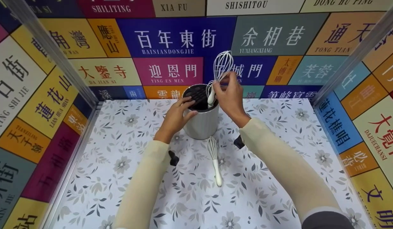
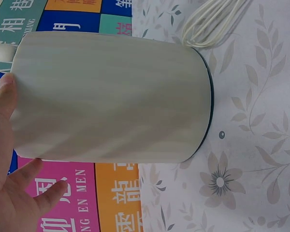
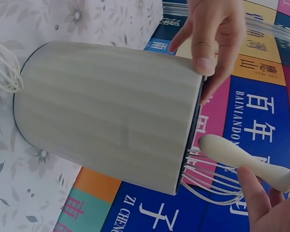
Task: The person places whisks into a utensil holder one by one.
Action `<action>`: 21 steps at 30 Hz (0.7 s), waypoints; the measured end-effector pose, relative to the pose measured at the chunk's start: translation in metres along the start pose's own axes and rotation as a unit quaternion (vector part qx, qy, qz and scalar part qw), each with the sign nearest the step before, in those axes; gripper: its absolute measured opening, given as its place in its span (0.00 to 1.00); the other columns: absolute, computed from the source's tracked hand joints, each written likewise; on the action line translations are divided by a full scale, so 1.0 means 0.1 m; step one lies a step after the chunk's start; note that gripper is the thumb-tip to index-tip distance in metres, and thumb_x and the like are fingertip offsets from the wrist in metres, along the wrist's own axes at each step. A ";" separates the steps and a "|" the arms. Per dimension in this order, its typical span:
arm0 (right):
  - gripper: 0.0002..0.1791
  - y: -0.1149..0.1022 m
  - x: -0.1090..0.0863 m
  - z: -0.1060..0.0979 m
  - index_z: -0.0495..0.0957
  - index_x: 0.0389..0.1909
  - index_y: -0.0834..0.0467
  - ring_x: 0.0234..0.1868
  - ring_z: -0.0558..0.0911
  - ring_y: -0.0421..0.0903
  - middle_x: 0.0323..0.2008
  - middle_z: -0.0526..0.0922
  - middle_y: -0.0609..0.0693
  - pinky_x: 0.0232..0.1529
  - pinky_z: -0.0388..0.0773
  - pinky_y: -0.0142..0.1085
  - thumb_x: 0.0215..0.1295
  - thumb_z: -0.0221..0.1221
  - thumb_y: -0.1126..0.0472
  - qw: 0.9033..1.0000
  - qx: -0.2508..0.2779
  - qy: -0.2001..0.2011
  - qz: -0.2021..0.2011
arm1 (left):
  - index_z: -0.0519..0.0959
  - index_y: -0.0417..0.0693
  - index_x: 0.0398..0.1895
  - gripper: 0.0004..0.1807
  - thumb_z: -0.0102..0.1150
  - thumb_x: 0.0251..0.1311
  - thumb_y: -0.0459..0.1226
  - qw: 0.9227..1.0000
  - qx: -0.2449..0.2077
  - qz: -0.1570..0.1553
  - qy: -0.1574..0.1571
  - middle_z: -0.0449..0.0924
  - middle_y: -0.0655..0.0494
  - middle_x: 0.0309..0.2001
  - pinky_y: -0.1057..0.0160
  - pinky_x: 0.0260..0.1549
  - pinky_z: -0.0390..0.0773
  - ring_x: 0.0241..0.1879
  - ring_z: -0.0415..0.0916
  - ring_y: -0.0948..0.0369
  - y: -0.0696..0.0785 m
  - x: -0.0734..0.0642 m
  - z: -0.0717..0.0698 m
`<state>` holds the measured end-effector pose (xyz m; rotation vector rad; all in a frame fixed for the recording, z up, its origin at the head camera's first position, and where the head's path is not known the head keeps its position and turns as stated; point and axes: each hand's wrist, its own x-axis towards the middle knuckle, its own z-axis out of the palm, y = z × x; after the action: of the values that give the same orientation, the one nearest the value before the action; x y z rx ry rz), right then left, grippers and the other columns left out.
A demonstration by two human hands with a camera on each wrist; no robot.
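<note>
While the left hand steadies the pale utensil holder by its rim, the right hand pinches a white-handled wire whisk over the right part of its mouth. The pinch sits at the upper end of the handle, near the wires, so the balloon points up and the handle slants down, its butt at the opening. This balloon whisk looks light, its handle stiff and smooth, perhaps a little slippery; its wire loops should be springy and easy to snag. The handle, just below the wires, seems the best place to hold it, since squeezing the loops would probably bend them.

The left hand spans the holder's left side, thumb on the near rim and the other fingers spread around the far left. The tall cylinder stands upright and is likely rigid; a hold on its rim should check tipping. Wire loops of another whisk protrude from the mouth, just beside the raised handle, and could catch on it.

Both forearms reach in from the near side, the right wrist bent so that the fingers turn leftward. A smaller whisk lies on the floral tablecloth, its wires toward the holder's base, its handle toward the near edge.
</note>
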<state>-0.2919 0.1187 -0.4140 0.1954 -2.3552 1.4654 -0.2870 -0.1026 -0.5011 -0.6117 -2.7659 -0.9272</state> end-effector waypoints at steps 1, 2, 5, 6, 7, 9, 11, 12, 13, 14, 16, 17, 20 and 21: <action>0.20 0.01 0.00 0.01 0.69 0.53 0.59 0.46 0.88 0.44 0.47 0.84 0.51 0.42 0.87 0.38 0.73 0.59 0.48 1.000 -0.010 0.000 -0.007 | 0.74 0.54 0.71 0.31 0.57 0.70 0.55 1.000 0.001 0.001 -0.001 0.68 0.56 0.74 0.51 0.74 0.65 0.73 0.66 0.52 0.00 0.00 0.00; 0.20 0.02 0.00 0.02 0.69 0.53 0.58 0.47 0.88 0.44 0.48 0.84 0.51 0.44 0.86 0.38 0.73 0.59 0.49 1.000 -0.021 0.001 -0.012 | 0.74 0.54 0.71 0.30 0.57 0.70 0.55 1.000 0.000 0.001 -0.001 0.68 0.56 0.74 0.51 0.74 0.65 0.73 0.66 0.52 0.00 0.00 0.00; 0.19 0.04 0.00 0.04 0.70 0.53 0.59 0.47 0.88 0.45 0.48 0.84 0.51 0.48 0.86 0.40 0.73 0.59 0.49 0.999 -0.036 0.002 -0.023 | 0.74 0.54 0.71 0.30 0.57 0.70 0.55 1.000 -0.002 0.001 -0.002 0.68 0.56 0.74 0.51 0.74 0.65 0.73 0.66 0.52 0.00 0.01 0.00; 0.19 0.05 0.01 0.04 0.70 0.53 0.59 0.47 0.88 0.45 0.48 0.84 0.52 0.49 0.86 0.41 0.73 0.59 0.50 0.999 -0.038 0.003 -0.025 | 0.74 0.55 0.72 0.30 0.57 0.71 0.55 1.000 -0.002 -0.001 -0.002 0.68 0.56 0.74 0.51 0.74 0.65 0.73 0.66 0.52 0.00 0.01 0.00; 0.19 0.06 0.00 0.05 0.71 0.52 0.59 0.47 0.88 0.45 0.47 0.84 0.52 0.49 0.86 0.42 0.73 0.60 0.50 0.999 -0.037 0.004 -0.030 | 0.74 0.55 0.72 0.30 0.57 0.71 0.55 1.000 -0.001 -0.002 -0.003 0.68 0.56 0.74 0.51 0.74 0.65 0.73 0.66 0.52 -0.01 0.01 0.00; 0.17 0.09 0.00 0.05 0.71 0.51 0.59 0.46 0.88 0.46 0.47 0.84 0.53 0.49 0.85 0.45 0.73 0.61 0.52 0.998 -0.036 0.007 -0.041 | 0.74 0.55 0.72 0.30 0.57 0.71 0.55 1.000 -0.001 -0.005 -0.004 0.68 0.56 0.74 0.51 0.74 0.65 0.73 0.66 0.52 0.00 0.01 0.00; 0.16 0.11 -0.01 0.06 0.72 0.49 0.59 0.46 0.87 0.47 0.45 0.84 0.53 0.50 0.84 0.45 0.72 0.62 0.52 0.998 -0.039 0.013 -0.049 | 0.74 0.55 0.71 0.30 0.57 0.71 0.55 1.000 -0.001 -0.007 -0.004 0.68 0.57 0.74 0.51 0.74 0.65 0.73 0.66 0.52 0.00 0.01 0.00; 0.16 0.13 -0.02 0.07 0.72 0.48 0.58 0.45 0.87 0.47 0.45 0.85 0.53 0.49 0.84 0.45 0.71 0.62 0.53 0.998 -0.042 0.017 -0.053 | 0.74 0.55 0.71 0.30 0.57 0.71 0.55 1.000 -0.002 -0.007 -0.004 0.68 0.56 0.74 0.51 0.74 0.64 0.73 0.66 0.52 0.00 0.01 0.00; 0.15 0.14 -0.03 0.07 0.72 0.47 0.58 0.45 0.87 0.47 0.44 0.84 0.53 0.49 0.84 0.44 0.70 0.63 0.54 0.997 -0.043 0.021 -0.058 | 0.74 0.55 0.71 0.30 0.57 0.71 0.55 1.000 -0.004 -0.007 -0.003 0.68 0.56 0.74 0.51 0.74 0.64 0.73 0.66 0.52 0.00 0.01 0.00; 0.15 0.16 -0.03 0.08 0.73 0.46 0.59 0.44 0.87 0.47 0.43 0.84 0.53 0.49 0.84 0.43 0.69 0.64 0.54 0.997 -0.044 0.025 -0.061 | 0.75 0.55 0.71 0.30 0.57 0.71 0.55 1.000 -0.006 -0.007 -0.003 0.68 0.56 0.74 0.51 0.74 0.64 0.73 0.66 0.52 0.00 0.00 0.00; 0.14 0.19 -0.04 0.09 0.74 0.45 0.59 0.43 0.86 0.47 0.42 0.84 0.54 0.47 0.84 0.41 0.68 0.65 0.55 0.996 -0.046 0.032 -0.066 | 0.75 0.54 0.71 0.30 0.57 0.70 0.55 1.000 -0.008 -0.007 -0.003 0.68 0.56 0.74 0.51 0.74 0.64 0.73 0.66 0.52 0.00 0.00 0.01; 0.15 0.20 -0.04 0.09 0.74 0.45 0.60 0.42 0.87 0.47 0.41 0.84 0.54 0.45 0.84 0.40 0.68 0.65 0.55 0.996 -0.046 0.033 -0.068 | 0.75 0.54 0.71 0.30 0.57 0.70 0.55 1.000 -0.009 -0.007 -0.002 0.68 0.56 0.74 0.51 0.74 0.64 0.73 0.66 0.52 0.00 0.00 0.01; 0.15 0.25 -0.06 0.10 0.74 0.44 0.61 0.41 0.87 0.48 0.40 0.83 0.55 0.42 0.84 0.39 0.67 0.66 0.57 0.996 -0.046 0.035 -0.071 | 0.75 0.54 0.71 0.30 0.57 0.71 0.55 1.000 -0.008 -0.007 -0.001 0.68 0.56 0.73 0.51 0.74 0.65 0.73 0.66 0.52 0.00 0.01 0.01; 0.15 0.27 -0.06 0.10 0.74 0.43 0.62 0.41 0.87 0.48 0.40 0.83 0.55 0.42 0.84 0.39 0.67 0.66 0.57 0.996 -0.048 0.034 -0.069 | 0.75 0.54 0.71 0.30 0.57 0.71 0.55 1.000 -0.007 -0.006 -0.001 0.68 0.56 0.73 0.51 0.74 0.65 0.73 0.66 0.52 0.00 0.01 0.01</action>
<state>-0.2969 0.1219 -0.4429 0.2733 -2.3017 1.2716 -0.2881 -0.1018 -0.5016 -0.5982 -2.7700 -0.9505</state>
